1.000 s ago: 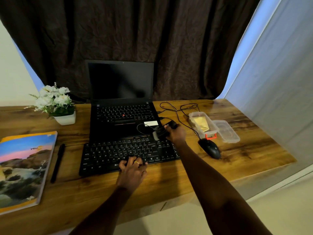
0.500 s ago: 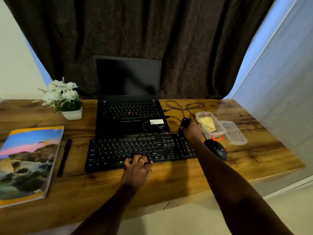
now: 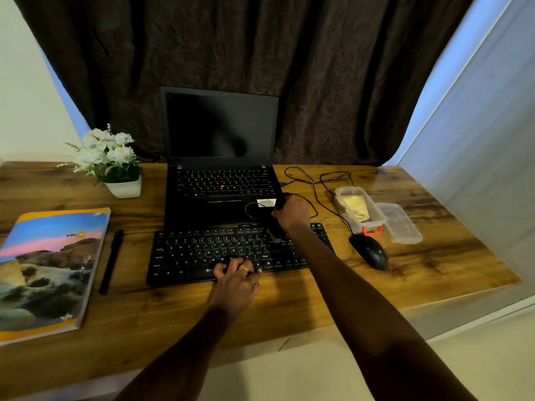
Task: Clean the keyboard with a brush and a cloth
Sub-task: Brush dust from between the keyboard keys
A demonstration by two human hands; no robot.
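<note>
Head view is showing the right hand [image 3: 292,214] gripping the brush [image 3: 273,234], its tip angling down onto the far rows of the keyboard [image 3: 202,253], while the left hand [image 3: 236,285] is pressing bent fingers [image 3: 241,266] on the near keys, grasping nothing; light, short strokes along each row should be working best.

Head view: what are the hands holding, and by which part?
Right hand grips the dark brush by its handle, brush end pointing down at the keyboard. Left hand holds nothing; its fingers rest on the keyboard's front keys.
</note>
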